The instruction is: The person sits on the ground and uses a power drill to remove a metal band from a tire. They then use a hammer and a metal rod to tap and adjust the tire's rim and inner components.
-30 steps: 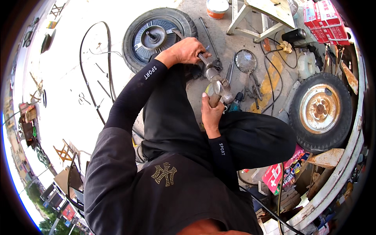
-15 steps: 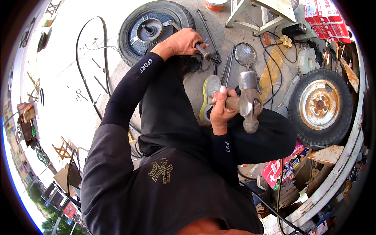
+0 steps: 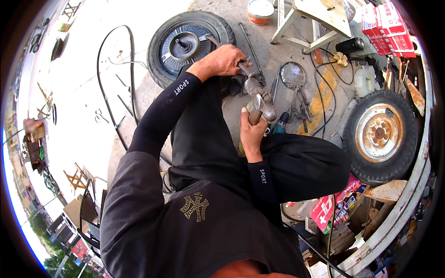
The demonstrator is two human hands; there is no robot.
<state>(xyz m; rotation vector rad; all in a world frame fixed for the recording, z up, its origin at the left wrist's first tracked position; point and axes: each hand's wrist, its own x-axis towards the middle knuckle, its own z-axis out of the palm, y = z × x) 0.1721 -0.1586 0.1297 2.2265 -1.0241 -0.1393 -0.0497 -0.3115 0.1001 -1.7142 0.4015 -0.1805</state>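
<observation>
My left hand is closed on a metal bar beside a tyre lying flat around a grey finned hub. A flat tool sticks out at the hub's right edge. My right hand grips the handle of a ball-peen hammer, whose head is at or close to the bar's lower end; contact cannot tell. A long rod, several hand tools, a round shiny pan and a green-and-black power tool lie near my hands.
At the right are a rusty-rimmed wheel, red boxes, a jug and clutter. A white stool and bucket stand at the top. Cables cross the floor at left. A chair stands lower left.
Half a second ago the hammer was swung back toward me and right; now it has moved up-left to the bar, as one second ago. My left hand keeps hold of the bar.
</observation>
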